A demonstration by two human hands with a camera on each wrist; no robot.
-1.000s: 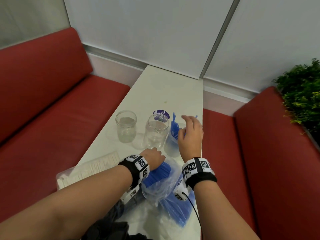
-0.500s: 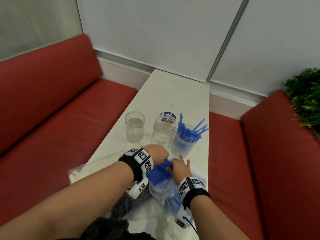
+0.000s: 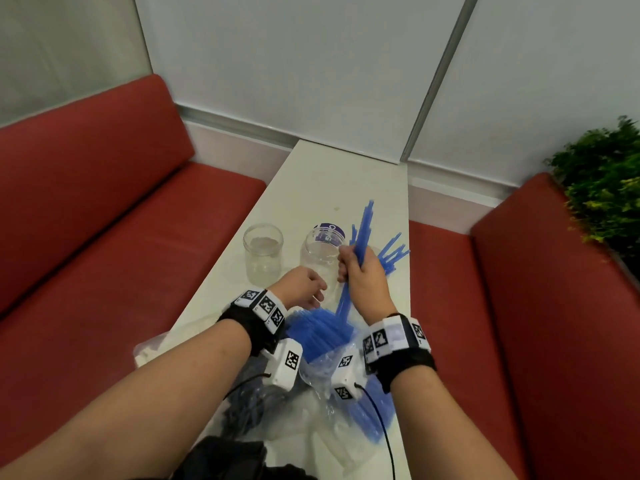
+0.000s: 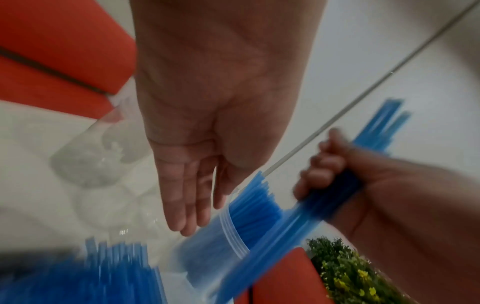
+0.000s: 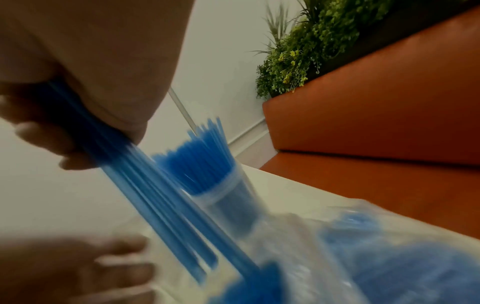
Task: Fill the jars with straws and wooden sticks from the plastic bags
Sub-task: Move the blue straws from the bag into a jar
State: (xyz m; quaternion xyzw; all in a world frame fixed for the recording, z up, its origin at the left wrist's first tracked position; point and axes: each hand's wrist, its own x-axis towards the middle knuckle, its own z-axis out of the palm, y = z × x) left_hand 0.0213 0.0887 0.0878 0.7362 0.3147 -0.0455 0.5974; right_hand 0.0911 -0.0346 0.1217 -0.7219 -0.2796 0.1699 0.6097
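My right hand (image 3: 360, 275) grips a bundle of blue straws (image 3: 362, 233), raised and tilted; their lower ends hang over the open clear bag of blue straws (image 3: 322, 336). In the right wrist view the gripped straws (image 5: 145, 189) are blurred. My left hand (image 3: 304, 289) hovers with straight fingers (image 4: 187, 195) over the bag's mouth (image 4: 231, 226) and holds nothing. Three clear jars stand in a row: an empty left jar (image 3: 263, 252), an empty middle jar (image 3: 320, 251), and a right jar with blue straws (image 5: 207, 174), mostly hidden behind my right hand in the head view.
The narrow white table (image 3: 329, 188) runs between two red benches (image 3: 104, 237). A clear bag of pale wooden sticks (image 3: 152, 351) lies at the table's left edge. Dark cloth (image 3: 225, 459) sits at the near edge. A green plant (image 3: 602, 188) stands far right.
My right hand has pulled a bundle of straws out of the bag and lifted it towards the jars. My left hand has come off the bag and opened.
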